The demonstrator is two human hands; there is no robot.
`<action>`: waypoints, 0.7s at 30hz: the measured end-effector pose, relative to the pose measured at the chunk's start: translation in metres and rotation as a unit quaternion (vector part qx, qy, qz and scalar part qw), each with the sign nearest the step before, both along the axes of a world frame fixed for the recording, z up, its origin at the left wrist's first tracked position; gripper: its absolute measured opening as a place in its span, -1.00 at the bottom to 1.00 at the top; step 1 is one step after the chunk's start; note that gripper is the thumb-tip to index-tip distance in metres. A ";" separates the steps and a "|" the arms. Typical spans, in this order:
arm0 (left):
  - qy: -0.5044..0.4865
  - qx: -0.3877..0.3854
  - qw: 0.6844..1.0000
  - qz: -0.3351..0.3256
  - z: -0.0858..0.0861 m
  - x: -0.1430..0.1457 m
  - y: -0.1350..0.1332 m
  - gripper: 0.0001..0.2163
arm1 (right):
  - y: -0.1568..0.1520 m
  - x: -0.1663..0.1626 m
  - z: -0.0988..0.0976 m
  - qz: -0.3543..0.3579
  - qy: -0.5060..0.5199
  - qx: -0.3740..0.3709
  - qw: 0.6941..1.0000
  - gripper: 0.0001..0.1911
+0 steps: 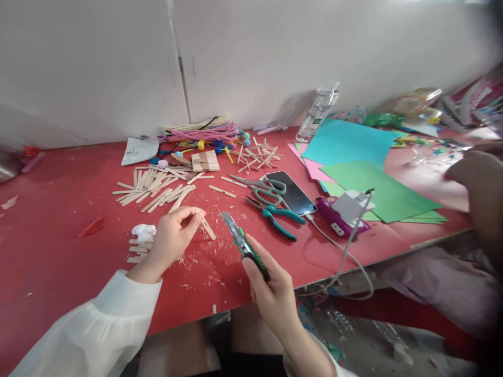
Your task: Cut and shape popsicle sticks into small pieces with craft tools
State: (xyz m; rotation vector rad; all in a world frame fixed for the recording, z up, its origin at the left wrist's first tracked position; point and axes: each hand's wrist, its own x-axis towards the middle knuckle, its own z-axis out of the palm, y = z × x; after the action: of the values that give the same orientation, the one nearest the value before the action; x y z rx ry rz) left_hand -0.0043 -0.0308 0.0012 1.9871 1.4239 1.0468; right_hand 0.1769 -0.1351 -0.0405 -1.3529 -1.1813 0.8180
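Note:
My left hand [176, 233] pinches a wooden craft stick [208, 229] over the red table, its free end pointing down and right. In my right hand [271, 288] is a utility knife [251, 247] with a green and black handle. Its blade is out and points up and left, apart from the stick. Wood shavings [200, 256] lie scattered beneath both hands. Beside my left wrist are several cut sticks [137, 251] and a crumpled white tissue [143, 232]. A loose pile of craft sticks [151, 186] spreads beyond my left hand.
Teal-handled pliers [281, 217], scissors [271, 189] and a phone [293, 192] lie right of centre. A white cable [346, 256] loops from a purple power strip [340, 222] over the table's edge. Coloured paper [377, 188] and a plastic bottle [317, 115] are behind. Another person's arm [479, 183] is at right.

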 end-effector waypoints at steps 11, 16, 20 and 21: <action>-0.024 0.018 0.999 -0.026 -0.001 -0.009 0.010 -0.83 | 0.002 -0.007 -0.002 0.001 0.046 -0.009 0.999 -0.47; 0.005 0.020 0.999 -0.030 0.005 -0.010 0.009 -0.80 | 0.000 -0.007 -0.005 -0.006 0.005 -0.004 1.000 -0.48; 0.009 0.013 1.000 -0.017 0.006 -0.012 0.011 -0.79 | 0.002 -0.008 -0.005 -0.006 -0.008 0.007 1.000 -0.50; 0.008 0.009 1.000 -0.012 0.006 -0.013 0.012 -0.78 | 0.002 -0.008 -0.005 -0.005 -0.008 0.011 1.000 -0.51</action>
State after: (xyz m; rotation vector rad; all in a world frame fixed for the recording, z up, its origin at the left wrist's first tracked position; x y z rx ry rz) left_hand -0.0171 -0.0190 0.0073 2.0247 1.3999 1.0405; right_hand 0.1687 -0.1331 -0.0455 -1.3484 -1.1926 0.7854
